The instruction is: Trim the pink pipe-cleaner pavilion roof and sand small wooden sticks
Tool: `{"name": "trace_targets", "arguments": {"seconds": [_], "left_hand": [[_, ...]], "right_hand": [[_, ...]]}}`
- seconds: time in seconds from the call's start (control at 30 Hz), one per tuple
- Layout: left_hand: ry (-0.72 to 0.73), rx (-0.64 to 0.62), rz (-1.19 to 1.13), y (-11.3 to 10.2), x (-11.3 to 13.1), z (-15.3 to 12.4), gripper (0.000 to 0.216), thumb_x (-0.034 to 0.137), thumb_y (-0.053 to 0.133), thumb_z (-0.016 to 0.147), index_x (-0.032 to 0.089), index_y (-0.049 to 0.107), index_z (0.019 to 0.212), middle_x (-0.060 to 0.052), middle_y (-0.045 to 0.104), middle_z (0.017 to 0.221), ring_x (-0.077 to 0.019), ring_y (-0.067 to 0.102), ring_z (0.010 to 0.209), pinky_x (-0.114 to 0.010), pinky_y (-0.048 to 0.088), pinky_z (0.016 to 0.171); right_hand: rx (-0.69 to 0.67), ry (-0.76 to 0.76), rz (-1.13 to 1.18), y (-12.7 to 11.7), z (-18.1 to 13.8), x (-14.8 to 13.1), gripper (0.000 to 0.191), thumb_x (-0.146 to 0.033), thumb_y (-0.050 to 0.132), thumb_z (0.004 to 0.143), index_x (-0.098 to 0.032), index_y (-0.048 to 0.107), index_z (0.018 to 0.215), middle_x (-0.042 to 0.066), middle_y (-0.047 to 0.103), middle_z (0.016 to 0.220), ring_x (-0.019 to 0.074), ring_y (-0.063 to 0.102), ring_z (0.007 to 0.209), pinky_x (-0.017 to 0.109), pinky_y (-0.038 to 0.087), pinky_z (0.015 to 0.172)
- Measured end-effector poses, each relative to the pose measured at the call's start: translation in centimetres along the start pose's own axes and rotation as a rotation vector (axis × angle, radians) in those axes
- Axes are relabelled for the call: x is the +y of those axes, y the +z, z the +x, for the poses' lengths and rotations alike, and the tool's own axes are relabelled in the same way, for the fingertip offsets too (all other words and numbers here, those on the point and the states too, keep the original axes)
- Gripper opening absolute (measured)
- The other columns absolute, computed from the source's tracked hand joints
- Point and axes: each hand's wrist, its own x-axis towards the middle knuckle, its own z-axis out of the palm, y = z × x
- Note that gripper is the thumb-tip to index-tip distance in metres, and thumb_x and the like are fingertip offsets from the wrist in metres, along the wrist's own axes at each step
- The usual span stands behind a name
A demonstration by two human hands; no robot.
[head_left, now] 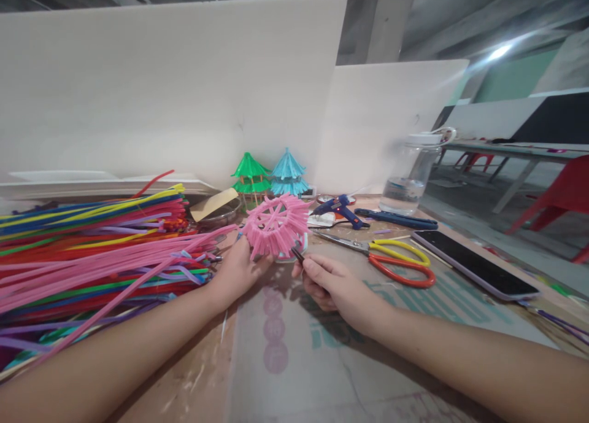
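Note:
A round pink wheel-like piece (pixel 272 244), made of fuzzy pipe cleaners with a fringed rim and inner spokes, is held up near the middle of the table. My left hand (pixel 238 268) grips its lower left edge, fingers partly hidden behind it. In my right hand (pixel 332 282) is a thin dark tool (pixel 298 255), pinched between thumb and fingers; its tip meets the lower right of the pink fringe. Most of the tool is covered by my fingers, so its kind is unclear. Behind stand a green pavilion model (pixel 249 166) and a blue pavilion model (pixel 288 165).
Bundles of coloured pipe cleaners (pixel 92 269) fill the left side. On the right lie scissors (pixel 400 262), a phone (pixel 473 263), a blue glue gun (pixel 343 211) and dark-blue pliers (pixel 396 219). A water bottle (pixel 407 177) stands behind them, before a white board (pixel 161 91).

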Motion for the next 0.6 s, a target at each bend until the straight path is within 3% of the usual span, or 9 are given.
{"name": "trace_targets", "arguments": {"seconds": [0.3, 0.6], "left_hand": [[0.028, 0.013, -0.005, -0.05, 0.1, 0.18, 0.028, 0.034, 0.055, 0.087, 0.018, 0.058, 0.109, -0.01, 0.068, 0.113, -0.0272, 0.062, 0.107, -0.041, 0.05, 0.095], [0.055, 0.015, -0.015, 0.01, 0.02, 0.08, 0.03, 0.039, 0.055, 0.088, 0.016, 0.058, 0.108, -0.013, 0.067, 0.114, -0.0302, 0.062, 0.109, -0.044, 0.05, 0.095]], "right_hand": [[0.05, -0.021, 0.005, -0.27, 0.08, 0.17, 0.05, -0.067, 0.059, 0.075, -0.019, 0.052, 0.086, -0.01, 0.033, 0.052, 0.0055, 0.02, 0.041, 0.021, 0.01, 0.039], [0.077, -0.042, -0.018, -0.15, 0.16, 0.21, 0.047, -0.064, 0.059, 0.075, -0.018, 0.053, 0.084, -0.01, 0.034, 0.051, 0.0057, 0.022, 0.041, 0.021, 0.013, 0.04]]}}
